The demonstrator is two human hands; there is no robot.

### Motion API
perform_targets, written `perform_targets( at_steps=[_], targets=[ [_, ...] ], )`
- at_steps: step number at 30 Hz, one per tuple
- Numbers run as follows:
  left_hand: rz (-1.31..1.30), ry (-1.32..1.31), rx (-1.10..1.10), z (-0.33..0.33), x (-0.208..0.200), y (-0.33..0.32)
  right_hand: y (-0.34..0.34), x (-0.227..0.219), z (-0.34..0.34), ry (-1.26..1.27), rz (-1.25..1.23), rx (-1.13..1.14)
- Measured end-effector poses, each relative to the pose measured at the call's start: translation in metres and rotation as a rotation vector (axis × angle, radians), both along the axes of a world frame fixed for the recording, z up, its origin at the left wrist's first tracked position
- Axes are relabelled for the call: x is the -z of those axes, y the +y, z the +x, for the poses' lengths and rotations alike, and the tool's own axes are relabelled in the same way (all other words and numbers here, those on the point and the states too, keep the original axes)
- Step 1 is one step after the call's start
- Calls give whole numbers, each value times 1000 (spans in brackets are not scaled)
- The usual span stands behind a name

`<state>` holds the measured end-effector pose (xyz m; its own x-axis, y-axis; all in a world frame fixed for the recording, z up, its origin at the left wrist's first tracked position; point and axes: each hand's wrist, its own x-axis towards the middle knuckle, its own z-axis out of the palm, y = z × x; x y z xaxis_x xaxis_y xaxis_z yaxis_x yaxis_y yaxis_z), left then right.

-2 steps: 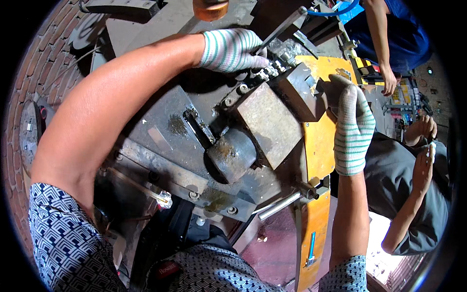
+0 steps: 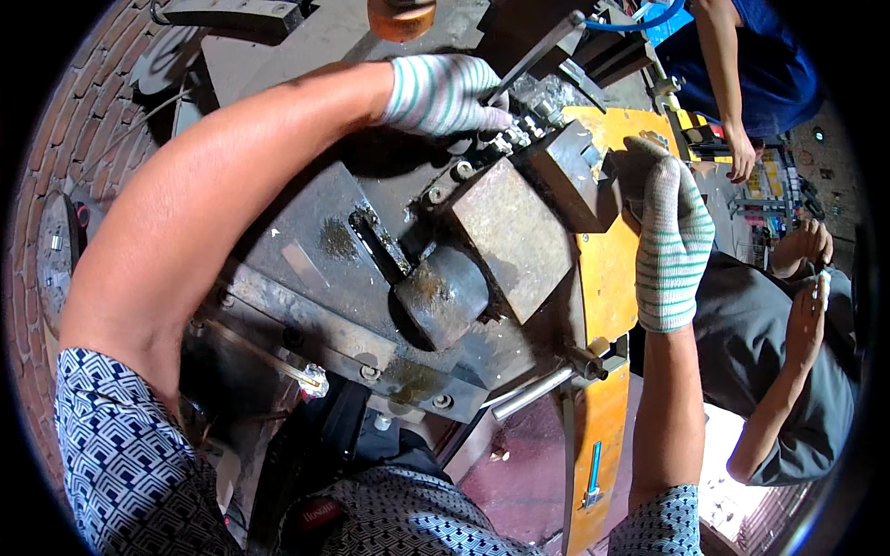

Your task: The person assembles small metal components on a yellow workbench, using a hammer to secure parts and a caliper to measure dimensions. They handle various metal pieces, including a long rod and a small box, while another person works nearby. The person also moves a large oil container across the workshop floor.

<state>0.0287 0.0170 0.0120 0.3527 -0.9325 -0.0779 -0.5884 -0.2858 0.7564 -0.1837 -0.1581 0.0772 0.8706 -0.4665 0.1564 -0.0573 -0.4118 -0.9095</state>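
My left hand (image 2: 443,95), in a white glove with green stripes, is closed at the lower end of a dark metal bar (image 2: 538,57). Small metal fittings (image 2: 513,136) sit by its fingertips. My right hand (image 2: 675,236), in a matching glove with darkened fingertips, is bent against the right side of a dark metal block (image 2: 573,174); part of its fingers is hidden. Left of that block lies a larger pale-topped metal block (image 2: 514,236). A short steel cylinder (image 2: 442,295) lies beside it on the oily machine table (image 2: 315,218).
A yellow panel (image 2: 607,287) runs along the table's right side, with a metal rod handle (image 2: 533,393) near it. At the right are a person in dark grey (image 2: 774,324) and another person's arm (image 2: 721,69). An orange-ended part (image 2: 400,22) hangs at the top.
My right hand's fingers have shifted very slightly at the dark block. My left hand stays at the bar, and the rest looks the same.
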Motion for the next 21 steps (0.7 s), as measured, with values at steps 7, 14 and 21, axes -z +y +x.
perform_targets(
  at_steps=[7,14,21],
  targets=[
    [68,128,-13,5,-5,-10,12,-23,33,-132,-201,-110],
    [-45,227,72,7,19,-14,38,-44,82,-87,-450,-133],
    [-324,39,66,3,28,-5,39,-42,106,-98,-876,8]
  ],
)
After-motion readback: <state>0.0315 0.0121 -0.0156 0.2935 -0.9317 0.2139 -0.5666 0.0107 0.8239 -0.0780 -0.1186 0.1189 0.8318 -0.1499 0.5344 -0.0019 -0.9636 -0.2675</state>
